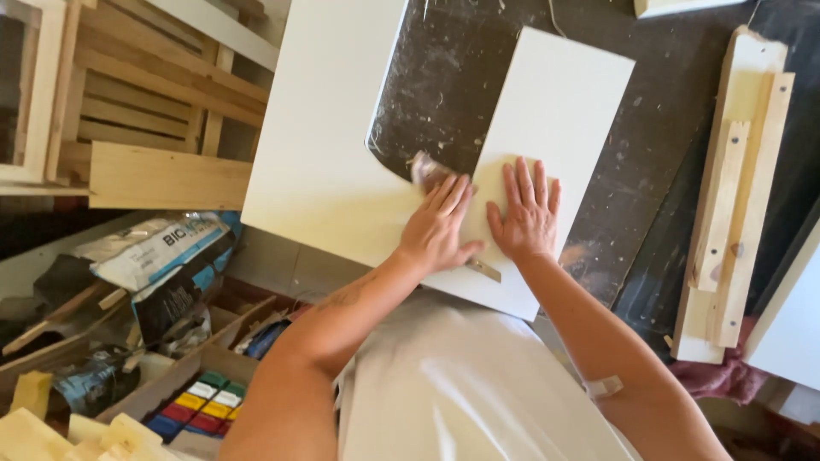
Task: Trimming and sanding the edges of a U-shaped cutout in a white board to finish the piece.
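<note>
Head view | left hand (pixel 437 224) gripping sanding pad (pixel 427 169) | right hand (pixel 527 213) flat on white panel (pixel 547 111), long axis upper-right

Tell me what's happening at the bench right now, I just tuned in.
A person is leaning over a dark, dusty workbench with both hands on white panels. The right hand lies flat, fingers spread, on a smaller white board. The left hand presses a small sanding pad where that board meets a larger white panel with a curved cutout. A wooden frame piece lies to the right, and a box of coloured blocks sits on the floor at left.
</note>
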